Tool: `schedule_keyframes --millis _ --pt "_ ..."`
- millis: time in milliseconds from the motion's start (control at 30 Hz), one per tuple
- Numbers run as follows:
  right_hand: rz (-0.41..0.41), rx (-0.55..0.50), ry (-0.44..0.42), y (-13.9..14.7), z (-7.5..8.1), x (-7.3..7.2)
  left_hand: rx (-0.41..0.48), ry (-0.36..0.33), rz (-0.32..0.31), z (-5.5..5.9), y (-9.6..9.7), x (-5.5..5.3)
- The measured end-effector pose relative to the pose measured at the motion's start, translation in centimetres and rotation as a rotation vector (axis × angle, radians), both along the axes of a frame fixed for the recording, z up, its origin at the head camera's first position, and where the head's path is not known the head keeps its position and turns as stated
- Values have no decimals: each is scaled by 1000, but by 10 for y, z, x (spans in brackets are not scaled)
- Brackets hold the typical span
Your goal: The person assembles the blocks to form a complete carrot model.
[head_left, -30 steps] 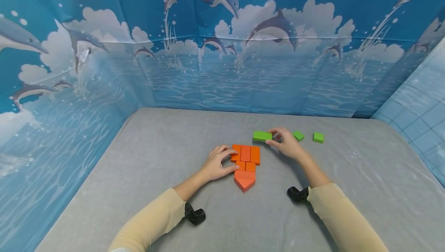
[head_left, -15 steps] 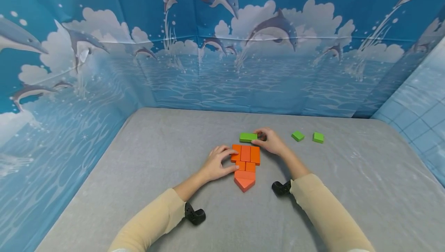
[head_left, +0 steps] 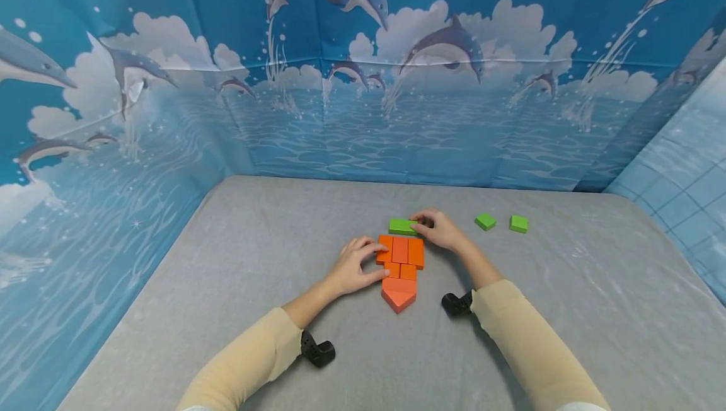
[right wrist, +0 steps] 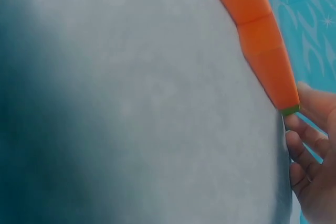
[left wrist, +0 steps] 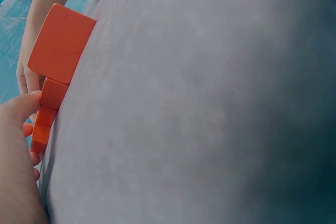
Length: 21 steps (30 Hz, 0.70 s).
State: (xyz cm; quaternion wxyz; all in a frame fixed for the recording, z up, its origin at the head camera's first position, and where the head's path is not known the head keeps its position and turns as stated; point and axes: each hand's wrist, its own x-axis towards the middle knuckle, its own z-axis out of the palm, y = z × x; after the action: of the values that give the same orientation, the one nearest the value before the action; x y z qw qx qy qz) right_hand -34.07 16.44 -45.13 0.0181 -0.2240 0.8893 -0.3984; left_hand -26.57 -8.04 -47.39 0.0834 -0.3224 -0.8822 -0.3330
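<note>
My right hand (head_left: 442, 231) pinches the right end of a long green block (head_left: 401, 227) behind the orange blocks, a narrow strip of grey surface between. In the right wrist view, that green block (right wrist: 291, 110) shows as a thin sliver past the orange end. The left hand (head_left: 350, 268) rests at the left side of the orange group. Its index fingertip touches an upright orange block (head_left: 385, 244) in the back row, while the thumb touches a small orange block (head_left: 391, 270). At the near end lies a red-orange triangular block (head_left: 399, 299), pointing toward me.
Two small green blocks, one turned diagonally (head_left: 484, 222) and one squarer (head_left: 518, 224), lie to the right of the right hand. Grey cloth (head_left: 272, 222) covers the surface. A blue dolphin-print curtain (head_left: 363, 133) rises along its back and sides.
The right hand has carried the long green block left until it lies behind the orange back row, then slightly closer to me. The left hand and orange blocks have kept their places.
</note>
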Motion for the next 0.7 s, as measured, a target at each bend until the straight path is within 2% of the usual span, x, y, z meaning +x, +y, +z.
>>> schedule_keyframes --millis 133,467,700 --pt "-30 34 -28 -1 0 0 5 -6 -1 0 0 0" --pt "12 -5 -72 0 3 3 -9 -14 9 0 1 0" --pt "10 -11 -108 1 2 3 -15 -15 16 0 1 0"
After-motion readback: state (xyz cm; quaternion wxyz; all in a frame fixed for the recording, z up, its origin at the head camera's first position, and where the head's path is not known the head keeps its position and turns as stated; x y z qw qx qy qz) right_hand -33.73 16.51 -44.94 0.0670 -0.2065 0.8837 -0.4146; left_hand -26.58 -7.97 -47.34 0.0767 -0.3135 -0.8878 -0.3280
